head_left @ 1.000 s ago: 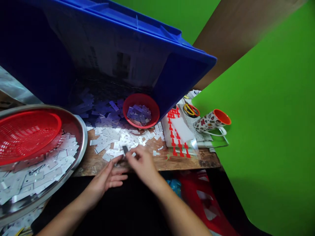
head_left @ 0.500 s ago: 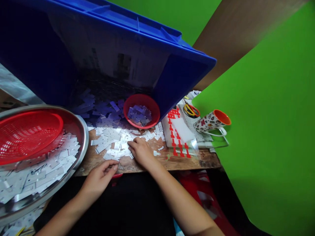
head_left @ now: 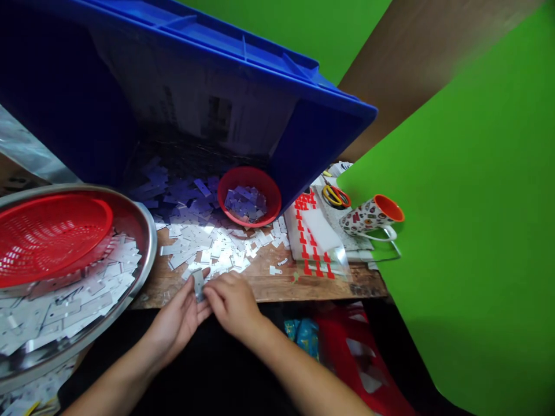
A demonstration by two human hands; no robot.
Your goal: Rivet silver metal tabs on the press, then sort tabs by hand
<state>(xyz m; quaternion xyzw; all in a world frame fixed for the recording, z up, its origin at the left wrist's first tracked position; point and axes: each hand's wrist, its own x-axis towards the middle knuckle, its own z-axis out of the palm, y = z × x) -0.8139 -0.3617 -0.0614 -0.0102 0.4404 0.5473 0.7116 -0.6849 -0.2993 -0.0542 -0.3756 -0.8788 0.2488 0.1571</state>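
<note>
My left hand (head_left: 180, 320) and my right hand (head_left: 232, 303) meet at the near edge of the wooden board (head_left: 264, 283). Between their fingertips they pinch one small flat metal plate (head_left: 198, 284), held upright. Just beyond the hands lies a loose heap of similar small silver plates (head_left: 208, 240) spread over the board. A red bowl (head_left: 249, 195) with several of these plates in it stands behind the heap.
A big blue crate (head_left: 173, 86) leans tilted over the back of the board. At left, a steel basin (head_left: 145, 231) holds more plates and a red colander (head_left: 47, 237). To the right lie a sheet with red marks (head_left: 310, 231), scissors (head_left: 336, 195) and a patterned mug (head_left: 373, 215).
My right hand pulled back from the heap to the board's near edge. My left hand rose to meet it, and both now pinch one plate.
</note>
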